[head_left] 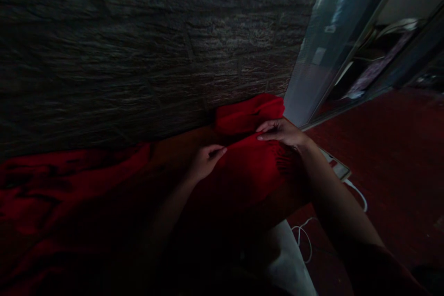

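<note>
Here my left fingers (219,151) and right fingers (267,136) pinch the fringed cloth (248,166) by its far edge, red bundle (239,118) beyond it!

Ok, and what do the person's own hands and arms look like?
The left hand and right hand are ungloved. The right forearm is bare up to a dark sleeve; the left forearm shows bare before shadow hides the rest.

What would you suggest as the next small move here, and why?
Probably fold the far edge of the red fringed cloth toward the body, since the left hand and right hand both appear to pinch that edge, with the cloth spread on its near side.
</note>
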A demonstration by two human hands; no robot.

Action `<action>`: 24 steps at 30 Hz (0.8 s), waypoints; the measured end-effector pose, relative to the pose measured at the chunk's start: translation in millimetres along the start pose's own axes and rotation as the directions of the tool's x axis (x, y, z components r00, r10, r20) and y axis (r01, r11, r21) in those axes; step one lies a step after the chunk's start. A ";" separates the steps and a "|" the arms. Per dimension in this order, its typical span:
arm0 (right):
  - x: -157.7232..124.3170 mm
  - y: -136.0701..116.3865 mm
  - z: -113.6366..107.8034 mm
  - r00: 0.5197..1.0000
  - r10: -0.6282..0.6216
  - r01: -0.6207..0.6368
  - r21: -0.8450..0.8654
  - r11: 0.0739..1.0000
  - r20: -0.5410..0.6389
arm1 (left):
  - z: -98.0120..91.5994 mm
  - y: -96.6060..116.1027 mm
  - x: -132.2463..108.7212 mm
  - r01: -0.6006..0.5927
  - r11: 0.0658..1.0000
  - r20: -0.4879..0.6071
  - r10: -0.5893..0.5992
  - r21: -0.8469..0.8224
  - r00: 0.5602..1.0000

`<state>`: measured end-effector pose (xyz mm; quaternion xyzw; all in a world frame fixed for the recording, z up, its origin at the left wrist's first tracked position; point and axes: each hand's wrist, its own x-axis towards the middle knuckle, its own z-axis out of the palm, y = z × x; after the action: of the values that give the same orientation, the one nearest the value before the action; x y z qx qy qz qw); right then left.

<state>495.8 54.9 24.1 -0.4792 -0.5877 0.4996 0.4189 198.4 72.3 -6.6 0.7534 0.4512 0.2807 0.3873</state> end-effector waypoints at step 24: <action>-9.1 -4.8 5.3 0.994 0.011 -0.003 -0.069 0.998 0.112 | -2.3 3.3 -1.5 0.002 1.000 0.080 0.000 -0.018 0.997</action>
<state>491.6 44.7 27.9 -0.4666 -0.6253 0.5067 0.3668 197.5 70.7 -2.7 0.7603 0.4334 0.2542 0.4118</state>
